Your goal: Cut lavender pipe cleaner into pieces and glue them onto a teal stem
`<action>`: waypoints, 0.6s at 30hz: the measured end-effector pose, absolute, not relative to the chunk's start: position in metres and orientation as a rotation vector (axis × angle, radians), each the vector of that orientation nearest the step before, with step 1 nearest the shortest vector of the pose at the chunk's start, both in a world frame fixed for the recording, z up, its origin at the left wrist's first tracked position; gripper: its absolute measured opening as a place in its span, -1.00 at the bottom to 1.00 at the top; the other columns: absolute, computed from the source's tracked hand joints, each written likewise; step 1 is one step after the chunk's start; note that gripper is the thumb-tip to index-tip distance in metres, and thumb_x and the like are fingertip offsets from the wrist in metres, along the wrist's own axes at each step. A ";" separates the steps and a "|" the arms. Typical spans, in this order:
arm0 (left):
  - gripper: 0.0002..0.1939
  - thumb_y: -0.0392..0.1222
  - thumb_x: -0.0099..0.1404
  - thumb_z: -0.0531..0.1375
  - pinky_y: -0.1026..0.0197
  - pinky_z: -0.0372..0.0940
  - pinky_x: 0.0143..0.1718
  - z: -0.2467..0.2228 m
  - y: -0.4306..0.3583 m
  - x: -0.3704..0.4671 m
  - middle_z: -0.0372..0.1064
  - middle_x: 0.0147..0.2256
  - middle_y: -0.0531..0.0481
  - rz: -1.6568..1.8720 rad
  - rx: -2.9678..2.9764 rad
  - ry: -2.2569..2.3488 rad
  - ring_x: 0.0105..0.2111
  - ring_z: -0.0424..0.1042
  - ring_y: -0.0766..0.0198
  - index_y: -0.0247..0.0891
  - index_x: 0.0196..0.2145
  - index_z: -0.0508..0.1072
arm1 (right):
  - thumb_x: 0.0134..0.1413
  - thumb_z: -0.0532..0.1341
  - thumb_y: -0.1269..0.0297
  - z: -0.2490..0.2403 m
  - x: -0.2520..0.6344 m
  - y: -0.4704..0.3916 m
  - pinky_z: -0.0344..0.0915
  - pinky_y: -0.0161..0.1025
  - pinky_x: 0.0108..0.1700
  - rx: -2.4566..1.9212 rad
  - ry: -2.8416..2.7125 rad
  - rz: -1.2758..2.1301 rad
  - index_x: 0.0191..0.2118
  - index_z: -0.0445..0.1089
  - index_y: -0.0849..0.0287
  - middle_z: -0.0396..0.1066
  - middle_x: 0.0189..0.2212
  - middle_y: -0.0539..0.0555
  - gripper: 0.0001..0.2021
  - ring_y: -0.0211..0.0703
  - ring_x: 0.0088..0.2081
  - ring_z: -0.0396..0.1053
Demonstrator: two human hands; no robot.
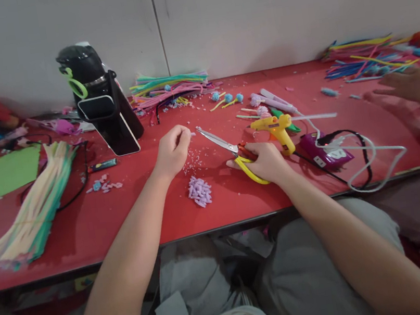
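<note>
My left hand (174,149) is closed in a pinch over the red table, with a tiny light purple piece (193,133) showing at its fingertips. It looks like a bit of pipe cleaner. My right hand (266,161) grips scissors (250,170) with yellow and orange handles, their blades pointing up and left toward the left hand. The two blades look close together. Below and between the hands lies a small heap of cut purple pieces (200,191). Fine purple trimmings (192,165) are scattered just above the heap.
A yellow glue gun (275,127) and a purple power strip (325,153) with cables sit right of my right hand. A black bottle (89,73) and a phone (116,124) stand at left. Pipe cleaner bundles (39,204) lie around. Another person's hand (400,84) is far right.
</note>
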State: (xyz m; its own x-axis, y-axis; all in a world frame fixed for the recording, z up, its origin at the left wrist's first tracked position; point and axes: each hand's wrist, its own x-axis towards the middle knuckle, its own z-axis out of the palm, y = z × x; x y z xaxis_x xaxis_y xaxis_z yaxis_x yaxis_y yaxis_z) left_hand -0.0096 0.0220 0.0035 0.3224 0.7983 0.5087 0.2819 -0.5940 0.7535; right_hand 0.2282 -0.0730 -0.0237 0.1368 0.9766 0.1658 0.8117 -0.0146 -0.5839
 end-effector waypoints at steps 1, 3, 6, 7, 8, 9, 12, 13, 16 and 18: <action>-0.69 -0.16 0.44 0.08 0.19 0.11 -0.43 0.004 0.022 -0.009 0.14 -0.54 0.09 1.241 2.052 0.946 -0.51 0.16 0.32 -0.20 -0.49 0.23 | -0.22 0.25 -0.48 -0.024 0.228 -0.073 -0.08 -0.25 -0.48 -1.864 -1.714 0.384 -0.58 0.07 0.09 0.02 -0.64 -0.08 -0.32 -0.28 -0.52 -0.05; -0.64 -0.11 0.46 0.07 0.19 0.09 -0.46 0.004 0.021 -0.009 0.09 -0.55 0.09 1.237 2.061 0.949 -0.52 0.12 0.33 -0.19 -0.51 0.19 | -0.22 0.25 -0.48 -0.025 0.228 -0.073 -0.08 -0.25 -0.48 -1.859 -1.719 0.376 -0.58 0.08 0.09 0.02 -0.64 -0.08 -0.33 -0.28 -0.52 -0.05; -0.62 -0.05 0.47 0.07 0.19 0.07 -0.48 0.004 0.022 -0.007 0.10 -0.56 0.09 1.222 2.069 0.953 -0.53 0.12 0.33 -0.19 -0.51 0.20 | -0.20 0.25 -0.47 -0.026 0.229 -0.072 -0.08 -0.25 -0.47 -1.843 -1.726 0.361 -0.58 0.08 0.09 0.02 -0.64 -0.08 -0.33 -0.29 -0.52 -0.06; -0.62 -0.04 0.47 0.07 0.19 0.07 -0.49 0.003 0.022 -0.007 0.10 -0.56 0.09 1.221 2.066 0.950 -0.54 0.12 0.33 -0.19 -0.51 0.20 | -0.20 0.25 -0.47 -0.026 0.229 -0.072 -0.08 -0.25 -0.47 -1.839 -1.729 0.356 -0.58 0.07 0.09 0.02 -0.64 -0.08 -0.33 -0.29 -0.52 -0.06; -0.61 -0.03 0.47 0.07 0.19 0.07 -0.49 0.002 0.022 -0.007 0.10 -0.57 0.09 1.224 2.062 0.949 -0.54 0.12 0.33 -0.19 -0.51 0.20 | -0.20 0.25 -0.46 -0.026 0.229 -0.072 -0.09 -0.25 -0.47 -1.835 -1.732 0.351 -0.58 0.06 0.09 0.01 -0.64 -0.08 -0.33 -0.29 -0.52 -0.06; -0.61 -0.03 0.47 0.07 0.19 0.07 -0.49 0.002 0.022 -0.007 0.11 -0.57 0.09 1.226 2.058 0.948 -0.54 0.12 0.34 -0.19 -0.51 0.20 | -0.19 0.25 -0.46 -0.026 0.229 -0.073 -0.09 -0.25 -0.47 -1.830 -1.736 0.351 -0.58 0.06 0.09 0.01 -0.64 -0.09 -0.33 -0.29 -0.52 -0.06; -0.59 -0.02 0.48 0.07 0.18 0.07 -0.49 0.002 0.022 -0.006 0.12 -0.57 0.09 1.232 2.047 0.949 -0.55 0.13 0.34 -0.19 -0.52 0.21 | -0.18 0.25 -0.45 -0.026 0.229 -0.073 -0.08 -0.26 -0.46 -1.822 -1.740 0.360 -0.57 0.07 0.09 0.02 -0.63 -0.09 -0.34 -0.29 -0.52 -0.06; -0.59 -0.01 0.48 0.07 0.18 0.08 -0.49 0.003 0.021 -0.006 0.12 -0.57 0.09 1.232 2.044 0.947 -0.55 0.14 0.34 -0.19 -0.52 0.21 | -0.18 0.26 -0.45 -0.025 0.229 -0.073 -0.08 -0.26 -0.46 -1.823 -1.740 0.365 -0.57 0.07 0.09 0.02 -0.63 -0.09 -0.34 -0.29 -0.52 -0.06; -0.58 0.02 0.47 0.08 0.18 0.09 -0.49 0.005 0.020 -0.006 0.14 -0.58 0.08 1.229 2.044 0.941 -0.56 0.15 0.34 -0.19 -0.52 0.22 | -0.18 0.26 -0.44 -0.025 0.229 -0.073 -0.08 -0.26 -0.46 -1.838 -1.745 0.365 -0.57 0.07 0.09 0.03 -0.63 -0.09 -0.34 -0.29 -0.52 -0.05; -0.57 0.05 0.47 0.08 0.19 0.10 -0.50 0.006 0.019 -0.005 0.16 -0.59 0.08 1.225 2.046 0.940 -0.56 0.15 0.34 -0.19 -0.52 0.24 | -0.18 0.26 -0.44 -0.025 0.229 -0.073 -0.08 -0.26 -0.46 -1.845 -1.747 0.359 -0.57 0.07 0.10 0.04 -0.63 -0.08 -0.34 -0.29 -0.52 -0.05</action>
State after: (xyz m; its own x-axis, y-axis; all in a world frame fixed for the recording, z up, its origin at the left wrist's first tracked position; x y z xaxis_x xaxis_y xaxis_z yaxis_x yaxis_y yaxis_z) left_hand -0.0055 0.0191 0.0055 0.3332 0.7991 0.5004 0.2763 -0.5902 0.7585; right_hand 0.2290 -0.0728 -0.0253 0.1115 0.9763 0.1857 0.8240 0.0137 -0.5665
